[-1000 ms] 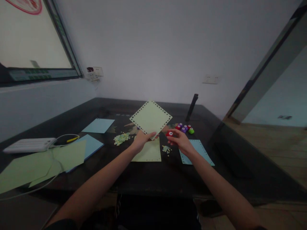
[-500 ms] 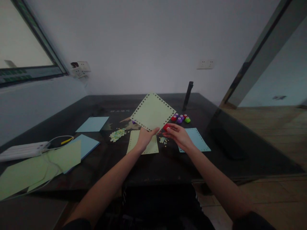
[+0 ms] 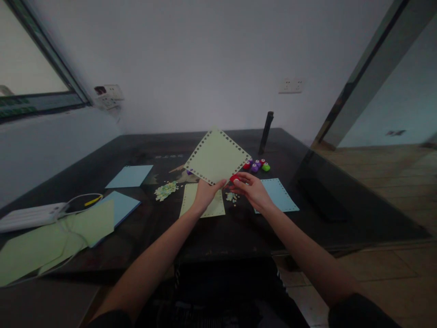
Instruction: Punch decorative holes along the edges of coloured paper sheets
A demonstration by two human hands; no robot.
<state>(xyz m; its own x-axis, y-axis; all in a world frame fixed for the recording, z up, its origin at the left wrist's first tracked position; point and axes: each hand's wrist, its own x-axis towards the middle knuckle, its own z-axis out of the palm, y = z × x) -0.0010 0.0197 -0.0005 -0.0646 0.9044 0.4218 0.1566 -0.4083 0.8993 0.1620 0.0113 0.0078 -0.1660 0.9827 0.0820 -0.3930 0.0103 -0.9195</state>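
Note:
My left hand [image 3: 206, 193] pinches the lower corner of a pale green paper sheet [image 3: 218, 157], which is tilted up and punched with small holes along its edges. In my right hand [image 3: 251, 187] is a small red craft punch [image 3: 235, 178], held against the sheet's lower right edge. Below my hands another green punched sheet [image 3: 215, 208] lies on the table, with a little heap of punched-out bits [image 3: 231, 197] beside it. A blue punched sheet [image 3: 278, 196] lies partly under my right wrist.
Several red, purple and green punches [image 3: 255, 166] sit behind my right hand. A larger heap of paper bits [image 3: 166, 190] lies left. Blue sheets [image 3: 131, 176], green sheets [image 3: 68, 228] and a white power strip [image 3: 30, 216] with a cable occupy the left side. A black upright object [image 3: 266, 133] stands behind.
The red punch and my right hand have moved slightly up and left, onto the sheet's lower right edge. The whole view has shifted a little.

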